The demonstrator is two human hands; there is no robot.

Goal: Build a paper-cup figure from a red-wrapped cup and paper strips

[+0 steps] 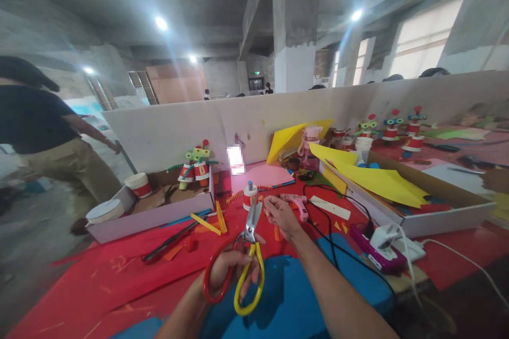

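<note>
Head view shows scissors (249, 231) held in the left hand (221, 269), blades (252, 216) pointing about twelve o'clock, while the right hand (281, 215) hovers at its two o'clock, fingers curled, whether around anything I cannot tell.

My table (75, 302) is red on top, a blue sheet (286, 296) nearest me. Left of me lie a box (159, 218), a black tool (175, 238) and yellow strips (205, 224); ahead, a cup figure (248, 195), glue gun (297, 203) and white card (330, 208); right, a second box (441, 216) and a power strip (376, 251).
</note>
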